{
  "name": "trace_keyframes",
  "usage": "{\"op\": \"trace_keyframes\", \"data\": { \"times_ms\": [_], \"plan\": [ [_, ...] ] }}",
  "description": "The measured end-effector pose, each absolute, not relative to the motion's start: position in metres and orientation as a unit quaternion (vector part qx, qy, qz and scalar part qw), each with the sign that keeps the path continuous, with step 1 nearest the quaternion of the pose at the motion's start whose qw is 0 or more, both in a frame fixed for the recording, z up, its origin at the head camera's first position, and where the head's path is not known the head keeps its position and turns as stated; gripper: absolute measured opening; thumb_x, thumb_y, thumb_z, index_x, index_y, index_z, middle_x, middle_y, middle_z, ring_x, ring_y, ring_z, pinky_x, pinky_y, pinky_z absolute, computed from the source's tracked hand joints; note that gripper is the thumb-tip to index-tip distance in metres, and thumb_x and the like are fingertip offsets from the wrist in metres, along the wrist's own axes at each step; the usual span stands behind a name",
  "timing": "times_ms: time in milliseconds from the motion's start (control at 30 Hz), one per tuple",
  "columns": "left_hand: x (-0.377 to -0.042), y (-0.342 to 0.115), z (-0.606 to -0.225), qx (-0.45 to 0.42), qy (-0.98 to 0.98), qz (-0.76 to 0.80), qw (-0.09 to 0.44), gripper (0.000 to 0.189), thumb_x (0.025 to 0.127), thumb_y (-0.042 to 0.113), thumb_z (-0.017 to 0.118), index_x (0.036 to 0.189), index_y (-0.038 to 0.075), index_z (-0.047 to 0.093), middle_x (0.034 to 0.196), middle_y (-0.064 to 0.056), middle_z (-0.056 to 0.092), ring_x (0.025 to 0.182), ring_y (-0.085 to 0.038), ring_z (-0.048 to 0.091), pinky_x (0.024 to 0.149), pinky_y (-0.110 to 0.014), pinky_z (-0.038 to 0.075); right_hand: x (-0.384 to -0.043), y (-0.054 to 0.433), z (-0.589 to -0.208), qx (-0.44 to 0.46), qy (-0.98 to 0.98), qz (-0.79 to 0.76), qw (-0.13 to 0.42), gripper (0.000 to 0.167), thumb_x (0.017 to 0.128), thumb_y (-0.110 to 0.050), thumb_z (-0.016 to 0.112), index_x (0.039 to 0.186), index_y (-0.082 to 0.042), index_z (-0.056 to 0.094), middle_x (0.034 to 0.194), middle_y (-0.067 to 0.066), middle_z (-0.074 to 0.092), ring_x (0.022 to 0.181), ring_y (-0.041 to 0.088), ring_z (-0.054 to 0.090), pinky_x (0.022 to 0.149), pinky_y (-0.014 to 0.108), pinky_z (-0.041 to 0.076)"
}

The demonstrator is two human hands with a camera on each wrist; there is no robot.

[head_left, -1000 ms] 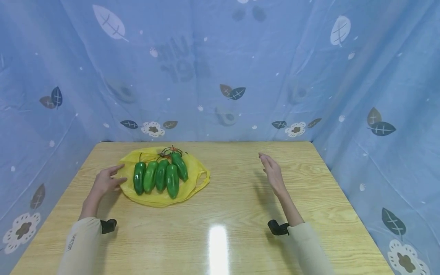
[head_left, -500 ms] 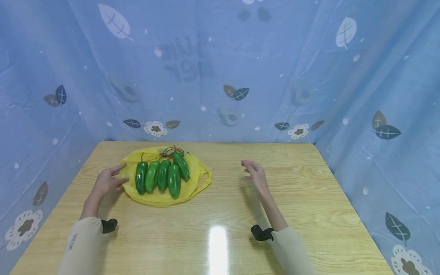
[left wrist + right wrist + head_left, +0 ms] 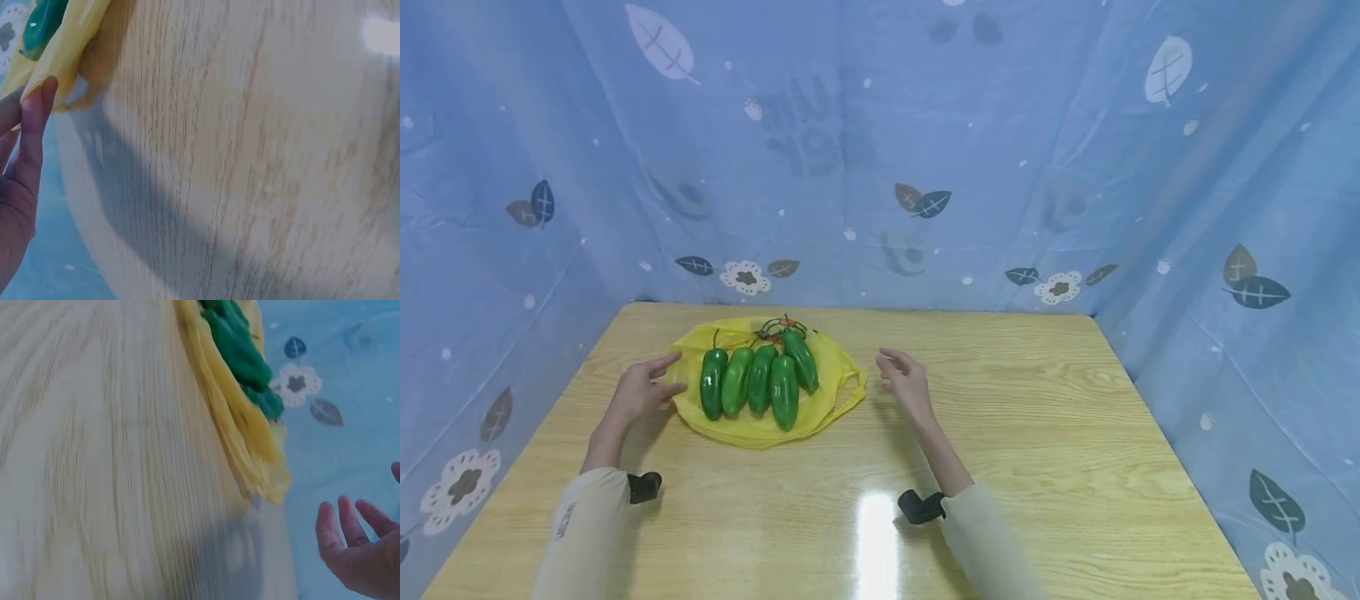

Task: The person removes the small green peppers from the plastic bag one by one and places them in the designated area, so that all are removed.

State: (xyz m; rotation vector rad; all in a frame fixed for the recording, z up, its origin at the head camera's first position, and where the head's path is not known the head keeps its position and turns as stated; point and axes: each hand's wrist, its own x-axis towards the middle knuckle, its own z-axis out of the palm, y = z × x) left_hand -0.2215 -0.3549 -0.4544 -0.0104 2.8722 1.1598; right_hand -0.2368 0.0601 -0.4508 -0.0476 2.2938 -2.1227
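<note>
Several green chili peppers [image 3: 784, 393] lie side by side on a flattened yellow plastic bag [image 3: 737, 433] at the table's left. My left hand [image 3: 638, 390] is at the bag's left edge, thumb and index finger spread apart in the head view. In the left wrist view, that hand's fingertips [image 3: 50, 84] overlap the yellow plastic, with a green pepper [image 3: 45, 25] just beyond. My right hand [image 3: 907, 387] is near the bag's right handle loop [image 3: 859, 392], fingers loosely bent and a gap short of it. The right wrist view shows this hand [image 3: 369, 550] holding nothing.
Dark stems with a small red-orange bit [image 3: 782, 323] show at the bag's back edge. A light wood table [image 3: 1037, 417] extends to the right and front. A blue patterned curtain [image 3: 880, 167] encloses the back and sides.
My right hand has moved left across the table toward the bag, its fingers bending somewhat. The left hand stays at the bag's left edge. The head view has shifted slightly.
</note>
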Motion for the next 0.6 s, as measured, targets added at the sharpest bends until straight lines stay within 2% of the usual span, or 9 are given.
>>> {"op": "trace_keyframes", "data": {
  "times_ms": [167,400,600],
  "plan": [
    [-0.224,-0.353,-0.454,-0.001,0.924,0.382,0.023,0.063,0.091,0.009,0.065,0.144,-0.006,0.034,0.135,-0.045,0.032,0.077,-0.026,0.070,0.068,-0.031,0.057,-0.238,0.041,-0.454,-0.015,0.725,-0.688,0.000,0.046,0.097,-0.026,0.058,0.132,0.003,0.053,0.117,0.023,0.062,0.107,0.043,0.059,0.092,0.047,0.050],
    [-0.223,-0.352,-0.454,-0.005,0.925,0.379,0.021,0.063,0.092,0.010,0.065,0.144,-0.006,0.034,0.137,-0.043,0.032,0.092,-0.039,0.067,0.072,-0.034,0.057,-0.245,0.021,-0.459,-0.017,0.716,-0.698,0.007,0.042,0.095,-0.020,0.061,0.129,0.003,0.057,0.114,0.024,0.065,0.106,0.042,0.061,0.092,0.049,0.049],
    [-0.222,-0.354,-0.454,-0.007,0.924,0.381,0.021,0.063,0.092,0.010,0.065,0.144,-0.006,0.035,0.137,-0.044,0.032,0.090,-0.037,0.068,0.075,-0.039,0.057,-0.246,0.002,-0.466,-0.041,0.714,-0.699,0.008,0.042,0.094,-0.017,0.062,0.129,0.004,0.056,0.113,0.023,0.065,0.107,0.035,0.061,0.089,0.045,0.051]
  ]
}}
